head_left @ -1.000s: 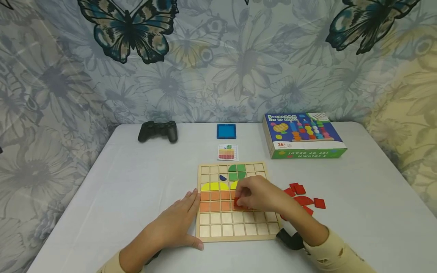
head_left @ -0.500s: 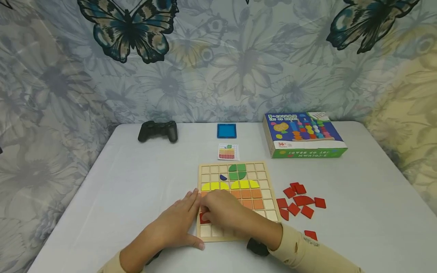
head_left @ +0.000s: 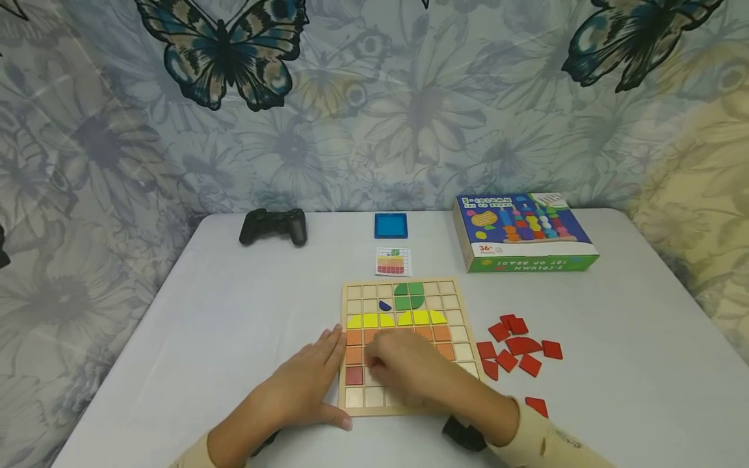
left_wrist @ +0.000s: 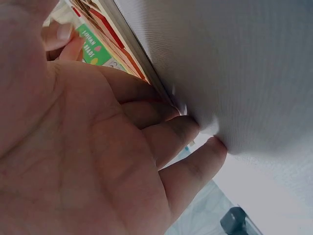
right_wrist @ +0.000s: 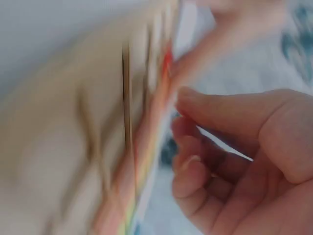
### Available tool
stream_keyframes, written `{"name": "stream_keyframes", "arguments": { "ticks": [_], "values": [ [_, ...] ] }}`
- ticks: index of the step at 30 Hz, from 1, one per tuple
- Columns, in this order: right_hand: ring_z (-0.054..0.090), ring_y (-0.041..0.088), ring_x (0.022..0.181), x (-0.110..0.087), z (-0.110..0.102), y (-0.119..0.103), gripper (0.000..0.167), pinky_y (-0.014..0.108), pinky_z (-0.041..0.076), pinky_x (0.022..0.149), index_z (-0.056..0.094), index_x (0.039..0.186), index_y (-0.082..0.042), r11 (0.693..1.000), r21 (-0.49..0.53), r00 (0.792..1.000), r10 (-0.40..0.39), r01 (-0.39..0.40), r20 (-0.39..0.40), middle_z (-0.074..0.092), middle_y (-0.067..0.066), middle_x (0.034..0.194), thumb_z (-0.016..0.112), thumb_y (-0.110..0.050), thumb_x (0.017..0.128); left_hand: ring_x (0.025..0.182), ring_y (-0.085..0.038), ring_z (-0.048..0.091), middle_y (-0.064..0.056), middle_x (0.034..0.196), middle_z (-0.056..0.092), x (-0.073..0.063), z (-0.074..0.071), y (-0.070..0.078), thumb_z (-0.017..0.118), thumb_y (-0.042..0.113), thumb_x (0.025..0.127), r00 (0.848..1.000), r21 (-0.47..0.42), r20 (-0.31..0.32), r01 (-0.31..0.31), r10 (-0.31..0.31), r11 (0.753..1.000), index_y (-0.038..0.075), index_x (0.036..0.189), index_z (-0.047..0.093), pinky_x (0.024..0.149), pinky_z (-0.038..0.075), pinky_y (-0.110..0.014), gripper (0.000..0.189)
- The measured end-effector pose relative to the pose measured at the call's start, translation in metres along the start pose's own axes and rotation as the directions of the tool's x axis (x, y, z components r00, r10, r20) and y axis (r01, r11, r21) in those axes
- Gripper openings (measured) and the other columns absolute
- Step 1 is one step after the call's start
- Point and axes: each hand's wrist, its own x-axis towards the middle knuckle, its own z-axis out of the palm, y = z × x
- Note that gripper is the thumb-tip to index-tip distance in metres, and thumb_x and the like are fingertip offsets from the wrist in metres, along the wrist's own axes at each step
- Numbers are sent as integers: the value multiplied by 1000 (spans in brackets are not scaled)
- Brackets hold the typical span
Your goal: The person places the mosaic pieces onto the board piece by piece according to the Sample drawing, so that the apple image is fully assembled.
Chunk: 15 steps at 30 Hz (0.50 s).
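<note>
A wooden grid board (head_left: pixel 374 412) lies on the white table, holding green, yellow and orange pieces and a small dark blue piece (head_left: pixel 384 305). One red square (head_left: pixel 354 376) sits in its leftmost column, below the orange rows. My left hand (head_left: pixel 304 380) rests with straight fingers against the board's left edge; in the left wrist view its fingertips touch the tablecloth. Above the board's middle is my right hand (head_left: pixel 415 370), hiding several cells. The right wrist view shows its fingers loosely curled, with nothing visible between thumb and fingertips.
Several loose red pieces (head_left: pixel 530 364) lie right of the board. Behind it are a pattern card (head_left: pixel 393 262) and a blue square tray (head_left: pixel 391 225). A game controller (head_left: pixel 273 227) stands back left, a colourful box (head_left: pixel 526 233) back right.
My right hand came across to the board's left column with a red square, let go of it there, and has moved slightly right. My left hand has stayed in place.
</note>
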Motion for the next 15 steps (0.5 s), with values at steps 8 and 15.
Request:
{"name": "stream_keyframes", "arguments": {
  "ticks": [8,15],
  "values": [
    [59,16,82,-55,-62,77,20,37,56,75,79,99,-11,963,8,962,270,-270,-37,66,-2,93,79,0,82,151,-35,14,-20,165,11,2,-2,2,73,74,70,999,22,26,23,-24,999,-4,157,19,116,27,-50,129],
    [55,21,80,-77,-76,138,21,41,56,71,71,93,-8,908,31,908,415,-417,56,60,1,84,84,-2,77,150,-36,15,-21,165,11,2,-2,3,73,74,70,1000,3,24,13,-13,1000,-5,157,19,115,28,-51,129]
  ]
}}
